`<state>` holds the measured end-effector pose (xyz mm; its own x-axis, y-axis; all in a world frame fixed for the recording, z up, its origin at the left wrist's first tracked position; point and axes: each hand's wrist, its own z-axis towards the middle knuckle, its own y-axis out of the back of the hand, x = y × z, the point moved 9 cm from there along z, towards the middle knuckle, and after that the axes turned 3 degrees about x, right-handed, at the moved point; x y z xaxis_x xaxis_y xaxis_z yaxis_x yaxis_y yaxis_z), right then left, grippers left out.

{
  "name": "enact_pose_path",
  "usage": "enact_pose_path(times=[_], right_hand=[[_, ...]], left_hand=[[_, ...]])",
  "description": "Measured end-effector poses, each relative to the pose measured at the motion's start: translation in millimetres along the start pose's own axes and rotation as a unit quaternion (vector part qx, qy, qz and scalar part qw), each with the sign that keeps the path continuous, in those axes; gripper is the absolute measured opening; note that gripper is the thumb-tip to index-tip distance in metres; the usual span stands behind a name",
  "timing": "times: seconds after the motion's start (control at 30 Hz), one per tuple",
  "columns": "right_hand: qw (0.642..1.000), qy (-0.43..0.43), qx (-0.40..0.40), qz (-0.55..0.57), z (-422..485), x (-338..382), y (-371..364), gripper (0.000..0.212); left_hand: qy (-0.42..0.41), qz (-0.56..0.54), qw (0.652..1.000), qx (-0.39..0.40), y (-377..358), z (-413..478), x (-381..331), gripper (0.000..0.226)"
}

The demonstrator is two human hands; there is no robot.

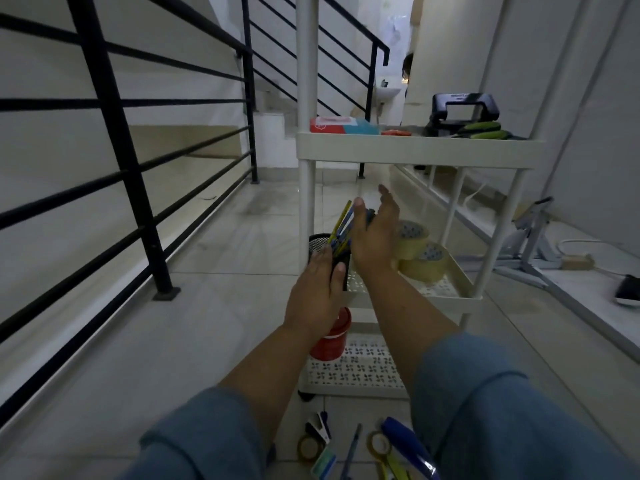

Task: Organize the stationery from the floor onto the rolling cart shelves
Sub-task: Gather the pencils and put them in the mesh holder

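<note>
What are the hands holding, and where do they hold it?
The left hand grips the black mesh cup by its side. The right hand holds the bunch of pens near their tops.

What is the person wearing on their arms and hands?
Both arms have loose blue-grey long sleeves, the left sleeve and right sleeve pushed up so the forearms are bare. The left hand and right hand wear no gloves and no watch.

Blue and yellow pens [341, 226] tilted in black mesh cup [317, 244] on white cart's middle shelf [450, 299], near two tape rolls [423, 266].
</note>
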<state>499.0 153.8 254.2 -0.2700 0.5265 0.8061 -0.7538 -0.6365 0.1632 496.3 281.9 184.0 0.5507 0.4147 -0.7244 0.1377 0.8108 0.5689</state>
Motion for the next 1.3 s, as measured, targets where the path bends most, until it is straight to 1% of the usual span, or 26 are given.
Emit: enact_pose_path(times=[0.03,0.1,0.13,0.2,0.27,0.33,0.43,0.5,0.53,0.6,0.67,0.73,0.77,0.8,0.87,0.93,1.0,1.07,1.2,1.23,1.27,1.3], right_hand=[[1.0,0.009,0.021,-0.004,-1,-4,-5,0.048],[0.998,0.004,0.055,-0.004,-4,-10,-9,0.053],[0.998,-0.007,0.063,0.008,-6,-11,-6,0.053],[0.997,-0.018,0.048,0.061,-16,-14,5,0.05],[0.994,-0.022,0.007,0.111,-36,-21,24,0.044],[0.991,-0.027,-0.026,0.128,-69,-39,41,0.034],[0.994,-0.064,-0.028,0.081,-129,-87,55,0.025],[0.993,-0.113,0.002,0.024,-171,-128,61,0.018],[0.988,-0.154,0.027,-0.015,-192,-150,65,0.017],[0.961,-0.238,0.092,-0.104,-231,-196,74,0.018],[0.914,-0.299,0.197,-0.19,-266,-235,79,0.02],[0.861,-0.335,0.294,-0.244,-292,-260,79,0.023],[0.844,-0.343,0.32,-0.26,-301,-267,82,0.022],[0.834,-0.347,0.331,-0.272,-307,-271,85,0.019],[0.829,-0.338,0.329,-0.3,-317,-270,95,0.013],[0.82,-0.327,0.334,-0.33,-335,-266,105,0.015],[0.813,-0.344,0.33,-0.336,-361,-259,118,0.016],[0.81,-0.387,0.302,-0.319,-389,-250,134,0.025],[0.806,-0.392,0.253,-0.364,-425,-236,158,0.062],[0.799,-0.403,0.242,-0.374,-432,-234,161,0.065],[0.791,-0.418,0.236,-0.379,-439,-233,160,0.062],[0.783,-0.434,0.234,-0.379,-444,-233,158,0.054]], left_hand=[[-0.002,0.0,1.0,-0.002,0,0,1,0.064],[-0.001,-0.005,1.0,0.002,-2,2,3,0.066],[0.0,-0.012,1.0,0.002,-2,3,5,0.07],[0.002,-0.027,1.0,-0.003,-2,2,5,0.074],[-0.002,-0.044,0.999,-0.013,-4,-7,1,0.065],[0.005,-0.077,0.997,-0.023,-10,-25,-2,0.053],[0.04,-0.132,0.99,-0.04,-31,-63,16,0.045],[0.072,-0.159,0.984,-0.037,-52,-93,41,0.043],[0.089,-0.159,0.983,-0.035,-63,-110,54,0.041],[0.146,-0.122,0.981,-0.027,-86,-146,85,0.033],[0.194,-0.057,0.979,0.005,-112,-181,118,0.025],[0.24,-0.029,0.968,0.073,-146,-212,153,0.02],[0.264,-0.021,0.958,0.112,-162,-226,169,0.022],[0.285,-0.002,0.948,0.145,-175,-236,181,0.025],[0.309,0.048,0.933,0.178,-188,-249,194,0.028],[0.302,0.078,0.931,0.189,-191,-249,192,0.027],[0.29,0.106,0.929,0.205,-193,-245,189,0.028],[0.293,0.139,0.923,0.205,-189,-242,189,0.029],[0.344,0.126,0.904,0.219,-189,-247,193,0.03],[0.357,0.115,0.9,0.222,-189,-250,192,0.03],[0.361,0.112,0.897,0.227,-189,-251,192,0.029],[0.364,0.1,0.898,0.226,-187,-254,189,0.029]])
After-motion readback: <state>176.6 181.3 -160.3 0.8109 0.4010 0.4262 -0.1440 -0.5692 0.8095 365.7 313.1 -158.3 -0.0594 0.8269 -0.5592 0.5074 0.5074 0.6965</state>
